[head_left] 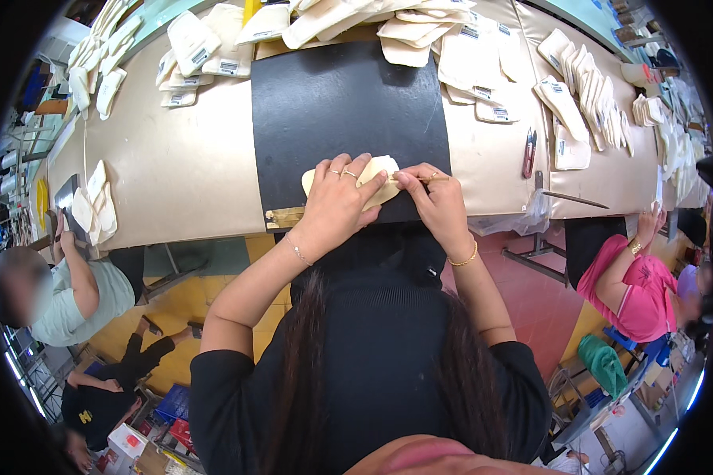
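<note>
A cream fabric piece [385, 165], long with rounded ends, lies on the black mat [345, 95] near the table's front edge. My left hand [337, 194] grips it from above, fingers over the top and thumb toward its right end. Between the thumb and fingers of my right hand [437, 199] is a thin, light-brown stick-like tool [426, 179]. The tool's tip is at the right end of the piece, hidden by my fingertips. By my left wrist, a brass-coloured strip [284, 217] lies along the mat's front edge.
Piles of similar cream pieces [467, 59] line the table's far side; another stack [190, 47] stands at far left. Right of the mat lie red-handled thread snips [528, 154], a pointed rod [576, 199] and a clear plastic bag [519, 222]. Other people sit at left and right.
</note>
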The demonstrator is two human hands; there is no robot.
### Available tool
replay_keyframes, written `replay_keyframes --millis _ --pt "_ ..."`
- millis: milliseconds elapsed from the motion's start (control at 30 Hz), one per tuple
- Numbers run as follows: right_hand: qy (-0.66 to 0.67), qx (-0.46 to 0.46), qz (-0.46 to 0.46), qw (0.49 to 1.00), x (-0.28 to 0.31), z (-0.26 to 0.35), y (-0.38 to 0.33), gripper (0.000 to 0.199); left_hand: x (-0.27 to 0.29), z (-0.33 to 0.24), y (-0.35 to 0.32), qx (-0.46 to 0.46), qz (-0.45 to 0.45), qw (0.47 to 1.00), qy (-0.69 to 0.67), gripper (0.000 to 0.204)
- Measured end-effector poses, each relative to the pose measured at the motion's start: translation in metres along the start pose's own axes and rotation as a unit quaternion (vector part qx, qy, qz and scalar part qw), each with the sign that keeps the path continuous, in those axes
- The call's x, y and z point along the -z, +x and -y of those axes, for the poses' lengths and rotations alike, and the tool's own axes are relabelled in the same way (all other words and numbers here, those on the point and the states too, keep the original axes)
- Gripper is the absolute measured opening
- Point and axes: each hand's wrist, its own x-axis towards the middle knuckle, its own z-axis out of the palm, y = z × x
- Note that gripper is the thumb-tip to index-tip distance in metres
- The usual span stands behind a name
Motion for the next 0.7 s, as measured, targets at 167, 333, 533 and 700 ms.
replay_keyframes --millis 167,333,533,700 --pt "-0.044 -0.003 -0.034 0.998 -0.011 0.0 0.009 0.019 -0.005 0.003 -0.004 0.002 -0.021 0.999 -0.034 0.052" --pt "-0.125 0.082 -0.037 0.988 -0.014 -0.001 0.014 0.014 -0.007 0.004 -0.006 0.002 -0.038 0.998 -0.049 0.052" --pt "-0.174 0.096 0.045 0.979 -0.005 0.004 0.018 0.01 -0.004 0.001 -0.004 0.012 -0.015 0.999 -0.034 0.048" --pt "-0.178 0.098 0.047 0.978 -0.008 0.004 0.021 0.008 -0.003 0.0 -0.003 0.017 -0.012 0.999 -0.038 0.049"
